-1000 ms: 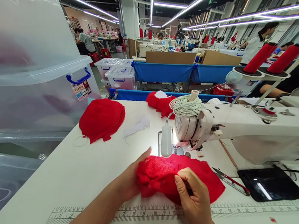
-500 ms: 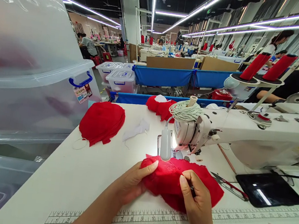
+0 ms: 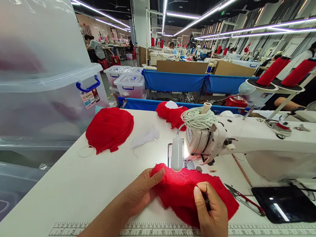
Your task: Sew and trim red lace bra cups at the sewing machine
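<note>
A red fabric piece with a lace-like patch at its upper edge lies in front of the sewing machine. My left hand grips its left end, thumb on top and fingers underneath. My right hand is closed at the middle of the cloth, thumb and forefinger pinched against it. A small dark object shows inside the curled right fingers; its kind is hidden. The machine's lamp lights the fabric's top edge.
Scissors with red handles and a black tablet-like slab lie right of the cloth. A red fabric stack and a white scrap are at the left. A printed ruler runs along the front. Clear plastic bins tower at left.
The view has shifted slightly, so the scene sits a little further right. My left thumb has slid a bit on the cloth; both hands keep their hold.
</note>
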`<action>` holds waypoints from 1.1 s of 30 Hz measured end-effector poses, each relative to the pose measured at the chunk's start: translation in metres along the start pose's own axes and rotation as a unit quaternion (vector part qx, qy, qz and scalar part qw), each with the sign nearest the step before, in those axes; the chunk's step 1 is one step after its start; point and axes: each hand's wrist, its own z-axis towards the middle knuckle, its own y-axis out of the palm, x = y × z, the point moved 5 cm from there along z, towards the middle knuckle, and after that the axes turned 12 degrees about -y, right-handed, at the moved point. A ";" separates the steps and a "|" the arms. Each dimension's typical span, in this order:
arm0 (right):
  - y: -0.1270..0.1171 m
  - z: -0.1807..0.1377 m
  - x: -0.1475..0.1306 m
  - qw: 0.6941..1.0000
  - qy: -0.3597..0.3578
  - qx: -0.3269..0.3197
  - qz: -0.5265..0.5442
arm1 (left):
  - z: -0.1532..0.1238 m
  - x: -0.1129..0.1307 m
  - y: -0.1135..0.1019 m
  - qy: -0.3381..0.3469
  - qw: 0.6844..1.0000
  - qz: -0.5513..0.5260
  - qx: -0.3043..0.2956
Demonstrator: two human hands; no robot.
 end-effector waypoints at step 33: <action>-0.005 -0.003 -0.037 0.959 -0.232 0.070 -0.150 | -0.003 -0.002 0.000 -0.019 0.998 0.056 0.036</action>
